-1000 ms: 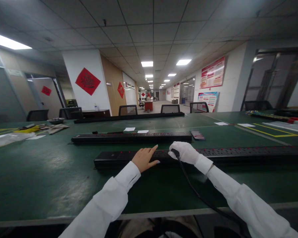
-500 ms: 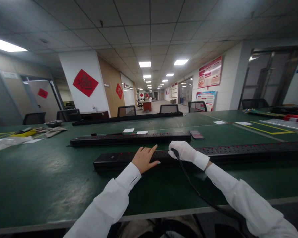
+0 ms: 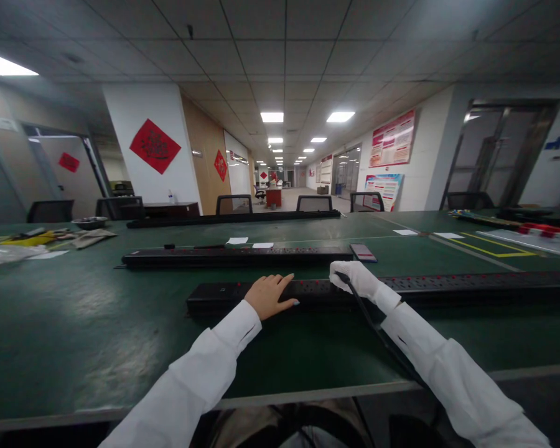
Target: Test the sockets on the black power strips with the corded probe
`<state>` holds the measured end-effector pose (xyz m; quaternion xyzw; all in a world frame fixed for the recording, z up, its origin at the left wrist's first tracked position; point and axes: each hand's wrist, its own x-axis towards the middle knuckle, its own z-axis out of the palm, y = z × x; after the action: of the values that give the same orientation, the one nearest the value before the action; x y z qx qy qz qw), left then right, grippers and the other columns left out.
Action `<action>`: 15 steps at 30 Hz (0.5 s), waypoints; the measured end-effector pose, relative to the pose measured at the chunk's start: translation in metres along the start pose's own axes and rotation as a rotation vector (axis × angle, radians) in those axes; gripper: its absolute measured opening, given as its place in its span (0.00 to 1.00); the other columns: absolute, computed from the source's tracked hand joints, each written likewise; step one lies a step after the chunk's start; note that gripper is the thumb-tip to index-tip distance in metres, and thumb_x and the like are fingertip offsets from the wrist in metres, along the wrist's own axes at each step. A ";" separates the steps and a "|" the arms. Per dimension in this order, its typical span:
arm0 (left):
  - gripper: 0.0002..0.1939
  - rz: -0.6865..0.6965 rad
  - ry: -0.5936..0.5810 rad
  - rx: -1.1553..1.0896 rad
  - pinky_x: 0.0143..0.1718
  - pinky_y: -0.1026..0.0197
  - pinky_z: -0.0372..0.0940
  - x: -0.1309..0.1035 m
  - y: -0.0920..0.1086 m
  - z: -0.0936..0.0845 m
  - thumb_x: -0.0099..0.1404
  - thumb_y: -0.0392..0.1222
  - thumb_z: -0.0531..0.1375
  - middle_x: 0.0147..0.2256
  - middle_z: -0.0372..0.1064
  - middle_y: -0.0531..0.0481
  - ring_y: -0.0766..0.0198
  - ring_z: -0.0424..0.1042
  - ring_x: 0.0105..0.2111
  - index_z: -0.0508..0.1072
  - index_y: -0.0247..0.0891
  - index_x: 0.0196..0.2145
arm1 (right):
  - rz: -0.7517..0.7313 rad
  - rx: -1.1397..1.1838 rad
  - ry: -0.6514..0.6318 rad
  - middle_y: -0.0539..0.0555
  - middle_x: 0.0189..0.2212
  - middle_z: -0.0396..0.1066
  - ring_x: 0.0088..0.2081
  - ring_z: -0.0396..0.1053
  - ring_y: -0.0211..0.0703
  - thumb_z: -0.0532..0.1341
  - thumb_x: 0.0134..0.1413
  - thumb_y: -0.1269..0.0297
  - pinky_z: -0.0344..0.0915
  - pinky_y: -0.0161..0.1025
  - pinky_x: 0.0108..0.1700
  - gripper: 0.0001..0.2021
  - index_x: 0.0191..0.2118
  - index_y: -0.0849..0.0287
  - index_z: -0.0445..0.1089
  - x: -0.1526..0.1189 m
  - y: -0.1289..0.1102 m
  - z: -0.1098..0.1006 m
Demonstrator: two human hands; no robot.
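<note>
A long black power strip with sockets and small red parts along its top lies across the green table in front of me. Bare and with its fingers stretched out, my left hand rests on the strip near its left end. My right hand, in a white glove, is closed around a black plug at the strip's top. From that plug a black power cord runs down along my right forearm and past the table edge. The glove hides the plug's front, so I cannot tell whether it sits in a socket.
Behind lies a second black power strip, with a phone at its right end. Farther back is another long black bar. Paper slips lie between them. A bowl and cloth are at left, a red object at right.
My right hand, with the plug, has shifted right along the strip. The strip also appears slightly farther right relative to my left hand, which stays spread on it. The view has turned a little.
</note>
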<state>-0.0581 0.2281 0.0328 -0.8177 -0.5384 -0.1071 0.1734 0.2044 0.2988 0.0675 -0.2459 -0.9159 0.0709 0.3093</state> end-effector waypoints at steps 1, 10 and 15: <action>0.36 0.000 -0.007 -0.004 0.40 0.55 0.59 0.000 0.000 0.000 0.59 0.65 0.43 0.43 0.65 0.44 0.55 0.66 0.40 0.52 0.40 0.57 | 0.007 0.016 -0.003 0.46 0.19 0.63 0.21 0.58 0.30 0.51 0.40 0.74 0.52 0.28 0.26 0.05 0.22 0.60 0.61 0.000 -0.001 0.000; 0.36 0.009 -0.017 -0.037 0.40 0.56 0.59 0.001 -0.002 0.000 0.59 0.65 0.42 0.43 0.65 0.44 0.57 0.66 0.40 0.52 0.40 0.57 | 0.031 0.060 0.064 0.48 0.16 0.63 0.22 0.62 0.34 0.51 0.49 0.66 0.58 0.32 0.30 0.12 0.17 0.59 0.61 -0.003 -0.014 0.001; 0.35 0.000 -0.008 -0.038 0.40 0.57 0.60 0.000 -0.001 -0.001 0.59 0.64 0.43 0.43 0.65 0.45 0.56 0.66 0.40 0.52 0.41 0.57 | 0.125 0.044 0.290 0.51 0.20 0.67 0.24 0.65 0.38 0.48 0.53 0.60 0.61 0.35 0.30 0.14 0.25 0.59 0.66 0.002 -0.021 0.003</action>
<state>-0.0585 0.2284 0.0338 -0.8214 -0.5368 -0.1140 0.1556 0.1934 0.2818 0.0720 -0.3031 -0.8427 0.0737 0.4388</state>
